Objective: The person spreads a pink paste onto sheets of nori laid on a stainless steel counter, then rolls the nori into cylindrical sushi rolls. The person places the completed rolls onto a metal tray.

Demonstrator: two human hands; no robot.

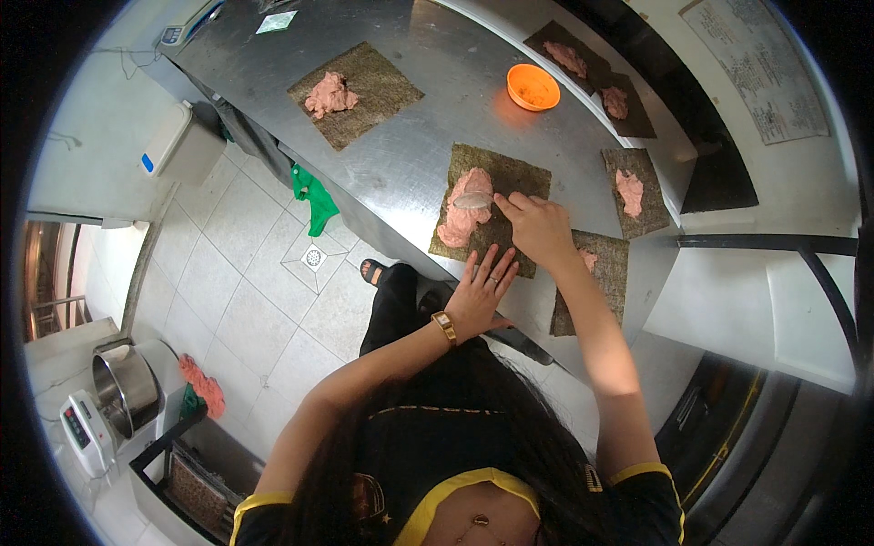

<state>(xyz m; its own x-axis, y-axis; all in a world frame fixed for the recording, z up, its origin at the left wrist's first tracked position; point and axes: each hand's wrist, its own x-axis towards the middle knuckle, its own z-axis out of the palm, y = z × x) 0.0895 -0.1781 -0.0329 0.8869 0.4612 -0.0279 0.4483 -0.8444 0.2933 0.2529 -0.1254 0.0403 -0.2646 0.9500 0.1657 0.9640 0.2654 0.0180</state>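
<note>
A dark green nori sheet [510, 173] lies on the metal table in front of me, with a long lump of pink paste [458, 225] along its left part. My right hand [537, 226] is closed on a spoon [473, 200], whose bowl rests on the paste. With fingers stretched out, my left hand [482, 289] lies flat on the sheet's near edge. Another nori sheet [378, 86] with a mound of pink paste [330, 95] lies farther left. To the right are a nori sheet [651, 214] and a partly covered nori sheet [605, 291], each with paste.
An orange bowl [533, 88] stands toward the table's [419, 118] far side, before a shiny raised panel that mirrors sheets. A green cloth [312, 196] hangs at the left edge. On the lower left are a steel pot [126, 387] and a white scale [86, 432].
</note>
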